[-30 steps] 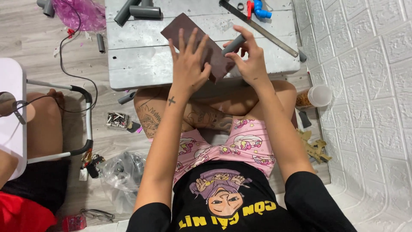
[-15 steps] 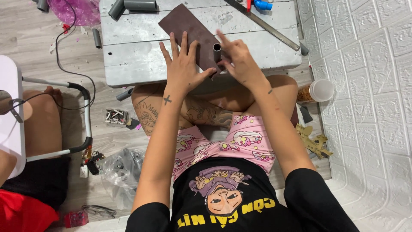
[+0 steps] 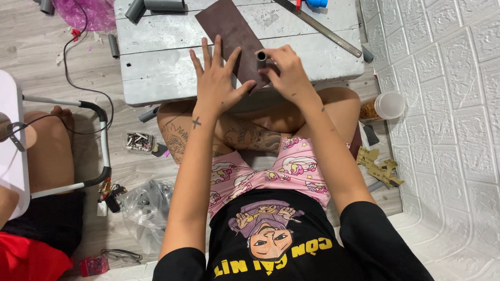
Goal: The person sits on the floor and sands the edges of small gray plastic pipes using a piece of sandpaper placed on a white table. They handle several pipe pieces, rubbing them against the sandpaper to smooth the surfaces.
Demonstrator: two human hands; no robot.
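A dark brown sheet of sandpaper lies at an angle on a low grey table. My left hand rests flat on the sheet's near end, fingers spread. My right hand grips a short grey pipe piece standing upright, its open end up, its lower end on the sandpaper.
More grey pipe pieces lie at the table's far edge, and a long metal bar lies at the far right. A clear cup stands by the white wall. Another person's leg and a white stool are on the left.
Both hands and the pipe piece have slid a little nearer along the sandpaper, and the pipe now stands more upright. The sheet has stayed under my left hand.
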